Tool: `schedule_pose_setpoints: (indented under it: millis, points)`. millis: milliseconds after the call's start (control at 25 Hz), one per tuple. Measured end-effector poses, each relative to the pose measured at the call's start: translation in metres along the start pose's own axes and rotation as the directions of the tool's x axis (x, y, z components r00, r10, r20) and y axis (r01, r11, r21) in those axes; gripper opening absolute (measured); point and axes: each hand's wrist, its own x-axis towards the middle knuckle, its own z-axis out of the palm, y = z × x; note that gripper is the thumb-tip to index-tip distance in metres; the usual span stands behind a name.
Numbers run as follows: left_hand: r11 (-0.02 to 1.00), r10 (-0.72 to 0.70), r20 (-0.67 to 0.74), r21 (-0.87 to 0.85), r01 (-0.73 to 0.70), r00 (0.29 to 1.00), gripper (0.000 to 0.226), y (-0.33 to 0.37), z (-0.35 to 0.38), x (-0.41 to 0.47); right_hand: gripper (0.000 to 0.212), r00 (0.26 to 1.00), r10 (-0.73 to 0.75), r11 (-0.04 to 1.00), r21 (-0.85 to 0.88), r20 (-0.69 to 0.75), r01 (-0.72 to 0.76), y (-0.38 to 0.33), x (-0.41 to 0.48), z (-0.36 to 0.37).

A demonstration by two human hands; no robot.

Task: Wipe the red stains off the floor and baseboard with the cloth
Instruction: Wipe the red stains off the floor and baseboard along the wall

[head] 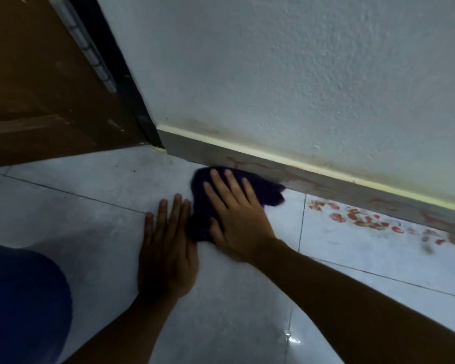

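Observation:
A dark purple cloth [263, 189] lies on the pale floor tiles [95, 227], touching the foot of the grey baseboard [352, 191]. My right hand [237, 219] presses flat on the cloth, fingers spread, thumb at its near edge. My left hand [167, 250] rests flat on the tile just left of the cloth, its fingertips beside the fabric. Red smears [297, 177] streak the baseboard right of the cloth. A band of red blotches [363, 219] runs along the floor to the right, close to the baseboard.
A brown wooden door [37, 88] with a metal hinge [90, 51] and dark frame [132, 93] stands at the left. The textured white wall [300, 74] rises above the baseboard. My knee in blue fabric [19, 306] is at the lower left.

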Motion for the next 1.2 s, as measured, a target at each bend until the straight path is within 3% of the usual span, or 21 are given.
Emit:
schedule_pose_setpoints:
  millis: [80, 160, 280, 360, 400, 480, 560, 600, 680, 800, 960, 1040, 1120, 1200]
  points:
    - [1.0, 0.013, 0.002, -0.015, -0.013, 1.0, 0.06, -0.002, 0.0, 0.001, 0.071, 0.999, 0.047, 0.999, -0.017, -0.013, -0.047, 0.006, -0.003, 0.003]
    - [1.0, -0.024, 0.004, -0.014, 0.024, 1.0, 0.06, 0.0, -0.002, 0.001, 0.074, 0.982, 0.188, 0.982, -0.033, -0.019, -0.188, 0.03, -0.054, 0.005]
    - [0.999, -0.036, -0.001, -0.021, 0.036, 0.999, 0.059, 0.006, -0.005, 0.0, 0.078, 0.893, 0.45, 0.888, -0.101, -0.019, -0.449, 0.067, -0.137, -0.005]
    - [0.999, -0.039, -0.005, -0.019, 0.039, 0.999, 0.059, 0.006, -0.005, 0.0, 0.081, 0.857, 0.516, 0.854, -0.099, 0.019, -0.512, 0.064, -0.138, -0.008]
    - [0.999, -0.04, -0.003, -0.021, 0.04, 0.999, 0.059, 0.006, -0.005, 0.0, 0.084, 0.886, 0.463, 0.886, -0.066, 0.039, -0.46, 0.054, -0.123, -0.009]
    - [0.999, -0.028, 0.013, -0.022, 0.028, 1.0, 0.06, 0.004, -0.005, 0.001, 0.084, 0.984, 0.173, 0.985, 0.002, 0.044, -0.173, 0.029, -0.075, -0.01]
    - [1.0, -0.02, 0.05, 0.004, 0.02, 0.999, 0.064, 0.003, -0.006, 0.003, 0.073, 0.997, -0.064, 0.998, 0.019, 0.042, 0.063, 0.008, -0.026, -0.008]
    - [1.0, -0.02, 0.065, 0.015, 0.019, 0.998, 0.065, 0.002, -0.006, 0.003, 0.069, 0.995, -0.098, 0.995, 0.009, 0.037, 0.097, 0.002, -0.01, -0.006]
    - [1.0, -0.025, 0.078, 0.014, 0.024, 0.997, 0.063, 0.002, -0.007, 0.003, 0.07, 0.999, -0.042, 0.997, -0.06, 0.026, 0.043, 0.005, -0.012, 0.001]
    - [0.999, -0.044, 0.049, 0.001, 0.044, 0.998, 0.061, 0.003, -0.006, 0.003, 0.086, 0.98, 0.197, 0.978, -0.069, -0.027, -0.198, 0.041, -0.078, 0.007]
    - [0.998, -0.052, 0.031, -0.023, 0.053, 0.998, 0.06, 0.008, -0.007, 0.001, 0.1, 0.868, 0.496, 0.868, -0.02, -0.013, -0.496, 0.082, -0.133, -0.006]
    - [0.998, -0.053, 0.029, -0.017, 0.054, 0.998, 0.06, 0.008, -0.009, 0.001, 0.099, 0.9, 0.435, 0.9, -0.027, 0.033, -0.434, 0.07, -0.112, -0.006]
    - [0.999, -0.046, 0.037, -0.002, 0.046, 0.998, 0.06, 0.008, -0.009, 0.001, 0.094, 0.977, 0.211, 0.977, -0.032, 0.042, -0.21, 0.045, -0.072, -0.003]
    - [0.999, -0.042, 0.052, 0.017, 0.041, 0.998, 0.061, 0.007, -0.009, 0.002, 0.085, 0.995, 0.096, 0.995, -0.018, 0.025, -0.096, 0.022, -0.03, 0.003]
